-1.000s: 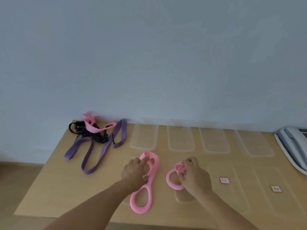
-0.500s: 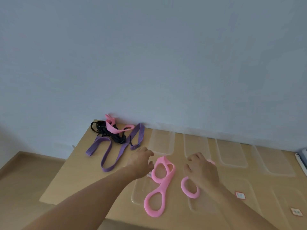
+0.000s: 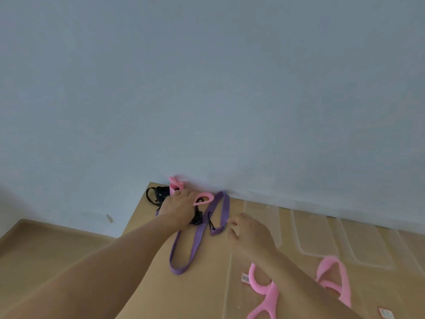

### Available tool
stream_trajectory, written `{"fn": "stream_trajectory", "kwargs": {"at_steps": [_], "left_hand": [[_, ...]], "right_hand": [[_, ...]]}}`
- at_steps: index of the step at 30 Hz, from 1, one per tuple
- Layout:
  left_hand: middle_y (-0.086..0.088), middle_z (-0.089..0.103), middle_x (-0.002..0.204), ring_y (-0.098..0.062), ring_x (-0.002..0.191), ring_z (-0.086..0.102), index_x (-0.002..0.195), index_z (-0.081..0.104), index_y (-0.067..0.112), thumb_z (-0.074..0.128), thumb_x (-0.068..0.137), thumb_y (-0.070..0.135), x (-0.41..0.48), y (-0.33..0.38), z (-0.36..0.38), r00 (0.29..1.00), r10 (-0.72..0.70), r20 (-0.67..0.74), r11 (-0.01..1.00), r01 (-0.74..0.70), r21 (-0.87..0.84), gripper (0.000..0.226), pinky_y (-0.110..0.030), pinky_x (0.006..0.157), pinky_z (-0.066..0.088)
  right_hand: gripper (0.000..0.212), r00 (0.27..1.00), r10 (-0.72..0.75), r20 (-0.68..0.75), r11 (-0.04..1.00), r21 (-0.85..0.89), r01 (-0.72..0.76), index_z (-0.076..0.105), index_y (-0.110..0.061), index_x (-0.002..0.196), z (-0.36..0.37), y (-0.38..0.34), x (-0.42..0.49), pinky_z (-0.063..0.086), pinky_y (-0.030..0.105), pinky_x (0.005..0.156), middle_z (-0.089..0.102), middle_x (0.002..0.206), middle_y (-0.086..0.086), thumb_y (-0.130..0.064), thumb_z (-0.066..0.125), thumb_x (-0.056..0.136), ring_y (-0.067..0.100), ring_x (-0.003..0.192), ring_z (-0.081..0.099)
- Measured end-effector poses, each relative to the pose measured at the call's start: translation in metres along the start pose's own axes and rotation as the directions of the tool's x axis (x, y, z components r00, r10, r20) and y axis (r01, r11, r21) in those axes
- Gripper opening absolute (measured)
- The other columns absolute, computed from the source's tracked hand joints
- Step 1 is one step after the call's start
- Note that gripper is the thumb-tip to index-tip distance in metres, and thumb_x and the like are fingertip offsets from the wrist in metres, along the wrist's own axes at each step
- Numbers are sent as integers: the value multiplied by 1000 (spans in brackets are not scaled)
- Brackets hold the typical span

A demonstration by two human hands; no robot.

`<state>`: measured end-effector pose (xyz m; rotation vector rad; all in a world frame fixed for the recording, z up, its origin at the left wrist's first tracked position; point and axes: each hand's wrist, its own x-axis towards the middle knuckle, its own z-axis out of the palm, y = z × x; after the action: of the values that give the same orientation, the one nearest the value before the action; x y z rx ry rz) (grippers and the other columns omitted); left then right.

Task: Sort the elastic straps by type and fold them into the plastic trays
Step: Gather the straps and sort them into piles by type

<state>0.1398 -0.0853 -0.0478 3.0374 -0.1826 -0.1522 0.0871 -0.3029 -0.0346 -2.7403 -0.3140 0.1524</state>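
A tangled pile lies at the table's far left corner: a black strap, a pink flat strap and a long purple strap. My left hand lies on top of this pile, its fingertips over the pink strap; whether they grip it is hidden. To the right, my right hand hovers beside the purple strap's near end with loosely curled fingers and holds nothing. Two pink figure-eight straps lie on the near clear trays at the lower right.
A row of clear plastic trays runs along the wall on the wooden table. Small labels sit by the near trays. The table's left edge drops to the floor.
Both hands have left the pink figure-eight straps and moved left and back to the strap pile. The view has swung left and tilted up.
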Motion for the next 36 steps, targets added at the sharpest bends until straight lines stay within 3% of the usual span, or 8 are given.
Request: {"fn": "stream_trajectory", "kwargs": {"at_steps": [7,13,17,21,24,29,31,36], "left_hand": [[-6,56,116,-21,102,52,121,59,17,48,96,19,26,-26,21,976,155,155,988,-151,-39,28,-31,78,47],[-4,59,88,-19,76,54,89,67,11,51,93,24,26,-34,-31,996,71,-56,907,-88,-411,21,-31,60,44],[2,57,73,-12,63,49,79,59,16,56,91,19,15,-28,-97,998,-16,-54,643,-31,-765,13,-25,59,37],[-9,59,71,-18,60,53,80,60,3,58,85,10,-6,-5,-138,991,133,22,309,-20,-951,9,-25,59,46],[-16,63,74,-23,62,58,85,61,-1,60,84,12,-18,19,-145,982,187,23,93,5,-996,13,-31,62,51],[-15,60,73,-27,64,56,89,59,-2,55,94,8,-31,66,-148,978,209,19,-168,55,-984,12,-35,63,52],[-12,57,71,-24,57,51,91,59,0,56,94,7,-33,83,-151,988,156,20,-149,43,-988,8,-35,58,50],[-13,63,81,-19,50,46,84,56,3,53,89,4,-31,96,-138,993,-101,67,-1,67,-998,5,-30,50,40]], "right_hand": [[21,997,66,37,998,-3,-66,61,-30,112,13,-28,21,44,25,79,60,115,-10,-32,50,94,12,100,61],[47,995,96,-16,992,86,-94,46,-27,138,0,-39,37,44,27,87,49,135,-6,-33,56,93,13,111,57],[83,992,111,-58,947,308,-88,21,-27,152,-21,-58,46,49,30,92,26,149,-11,-51,66,86,10,111,56],[108,993,77,-95,801,598,-5,11,-39,153,-48,-77,42,52,26,83,35,135,-23,-46,83,72,12,94,60],[88,992,29,-123,743,667,61,34,-43,144,-55,-74,28,54,28,78,62,116,-21,-34,84,72,12,83,64],[29,997,69,-33,626,779,-17,61,-24,106,-61,-51,-10,49,21,60,71,87,-3,-20,76,81,9,67,65],[10,997,77,20,737,672,-70,60,-18,85,-65,-40,-24,47,23,57,68,71,0,-16,69,87,7,55,59],[35,969,221,-107,785,610,-112,51,-13,61,-80,-6,-51,38,29,55,52,55,-2,-22,58,94,14,51,47]]}}
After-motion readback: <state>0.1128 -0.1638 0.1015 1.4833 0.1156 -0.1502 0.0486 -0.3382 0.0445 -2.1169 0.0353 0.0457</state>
